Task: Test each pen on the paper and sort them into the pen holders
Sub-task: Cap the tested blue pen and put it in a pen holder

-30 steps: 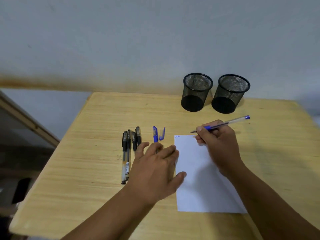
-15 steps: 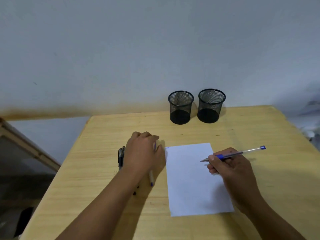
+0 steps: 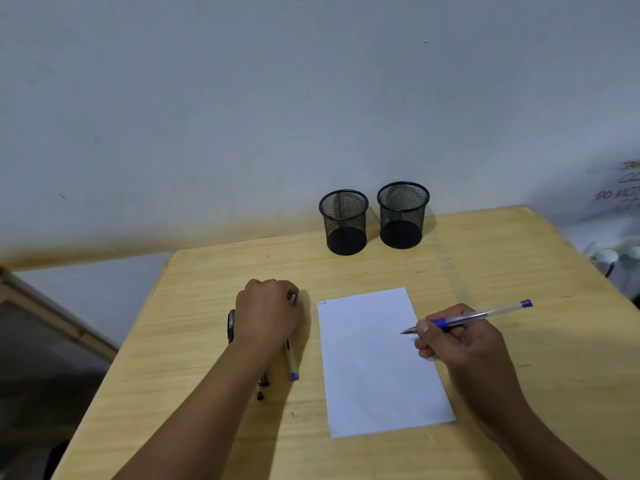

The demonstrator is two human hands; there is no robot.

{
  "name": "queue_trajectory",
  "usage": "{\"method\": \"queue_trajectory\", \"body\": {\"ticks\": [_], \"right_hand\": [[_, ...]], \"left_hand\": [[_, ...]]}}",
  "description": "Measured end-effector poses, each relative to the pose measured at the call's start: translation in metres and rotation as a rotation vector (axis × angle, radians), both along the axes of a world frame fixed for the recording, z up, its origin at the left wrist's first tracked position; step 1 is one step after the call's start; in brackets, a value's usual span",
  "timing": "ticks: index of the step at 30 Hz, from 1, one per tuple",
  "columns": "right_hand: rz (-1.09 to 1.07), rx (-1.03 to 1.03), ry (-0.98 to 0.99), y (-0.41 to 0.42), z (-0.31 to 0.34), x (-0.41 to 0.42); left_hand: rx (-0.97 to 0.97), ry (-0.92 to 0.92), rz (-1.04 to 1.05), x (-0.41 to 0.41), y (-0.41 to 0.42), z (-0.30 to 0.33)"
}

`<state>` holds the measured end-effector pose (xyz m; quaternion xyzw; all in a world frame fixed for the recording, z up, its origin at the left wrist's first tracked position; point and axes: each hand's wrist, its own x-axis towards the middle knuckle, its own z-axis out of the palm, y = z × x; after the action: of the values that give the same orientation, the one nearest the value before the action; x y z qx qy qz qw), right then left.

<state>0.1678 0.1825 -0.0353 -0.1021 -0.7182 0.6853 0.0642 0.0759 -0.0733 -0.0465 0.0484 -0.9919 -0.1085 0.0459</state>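
Note:
A white paper (image 3: 374, 375) lies on the wooden table (image 3: 502, 271), with a small blue scribble (image 3: 322, 303) in its far left corner. My right hand (image 3: 464, 344) holds an uncapped blue pen (image 3: 481, 315), tip hovering over the paper's right edge. My left hand (image 3: 268, 313) is curled over the pens left of the paper, fingertips pinched on a small blue piece that looks like the loose cap (image 3: 295, 299). Another blue pen (image 3: 291, 362) and black pens (image 3: 231, 323) stick out from under that hand and forearm. Two black mesh pen holders (image 3: 344, 221) (image 3: 402, 214) stand side by side at the back; nothing shows inside them.
The grey wall rises right behind the holders. Off the table's right edge sit a white object with a cable (image 3: 614, 256) and a printed sheet (image 3: 620, 192) on the wall. A wooden frame (image 3: 52, 313) slants past the left edge.
My left hand left the paper's edge and closed over the pens. My right hand carried the blue pen from the paper's far left corner to its right edge. The view tilted up.

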Motion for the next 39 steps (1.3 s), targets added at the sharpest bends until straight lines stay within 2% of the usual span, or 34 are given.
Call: {"method": "queue_trajectory", "body": {"ticks": [4, 11, 17, 22, 30, 36, 39], "right_hand": [[0.016, -0.041, 0.017, -0.004, 0.0, -0.002], [0.075, -0.138, 0.077, -0.011, 0.01, -0.008], [0.166, -0.17, 0.12, -0.024, 0.018, -0.009], [0.242, -0.154, 0.12, -0.03, 0.018, -0.005], [0.301, -0.12, 0.032, -0.032, 0.012, -0.002], [0.327, -0.247, -0.049, -0.033, 0.009, 0.003], [0.304, -0.336, -0.086, -0.035, 0.003, 0.006]], "left_hand": [[0.122, 0.037, 0.006, 0.009, 0.004, 0.007], [0.73, 0.09, -0.034, 0.057, 0.033, 0.032], [0.947, 0.066, -0.096, 0.086, 0.043, 0.033], [1.023, 0.03, -0.143, 0.097, 0.045, 0.03], [1.038, 0.01, -0.188, 0.1, 0.043, 0.026], [1.126, 0.019, -0.115, 0.1, 0.046, 0.026], [1.094, 0.022, -0.092, 0.101, 0.044, 0.025]]}}
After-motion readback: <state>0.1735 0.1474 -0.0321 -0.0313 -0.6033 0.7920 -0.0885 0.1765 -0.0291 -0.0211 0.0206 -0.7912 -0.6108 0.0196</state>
